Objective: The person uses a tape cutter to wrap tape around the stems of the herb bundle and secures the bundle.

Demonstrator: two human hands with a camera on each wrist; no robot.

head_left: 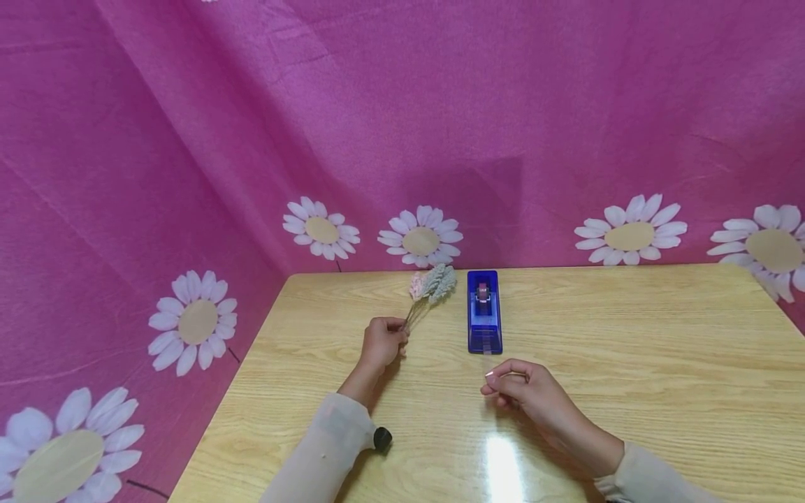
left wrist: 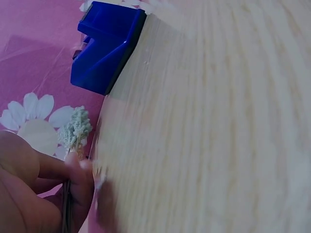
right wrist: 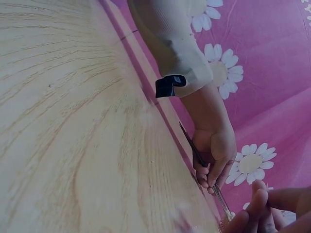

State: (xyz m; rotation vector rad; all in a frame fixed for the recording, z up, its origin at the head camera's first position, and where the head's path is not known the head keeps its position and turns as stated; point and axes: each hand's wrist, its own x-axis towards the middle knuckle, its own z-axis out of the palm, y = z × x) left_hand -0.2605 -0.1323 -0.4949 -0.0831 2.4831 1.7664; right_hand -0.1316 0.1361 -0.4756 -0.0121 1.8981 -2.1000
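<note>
My left hand (head_left: 381,344) grips the thin stems of a small bunch of flowers (head_left: 434,285), with pale pink and grey-green heads pointing away from me. In the left wrist view, the brown stems (left wrist: 66,206) run between thumb and fingers, and one pale green head shows beyond them. A blue tape dispenser (head_left: 484,307) stands to the right of the bunch, its front towards me. Just in front of it, my right hand (head_left: 528,391) pinches the end of a clear strip of tape (head_left: 487,360) that reaches back to the dispenser.
The light wood table (head_left: 629,335) ends at the back against a pink cloth (head_left: 402,105) printed with white daisies. The cloth also hangs on the left side. A black band piece (head_left: 382,439) sits at the left sleeve cuff.
</note>
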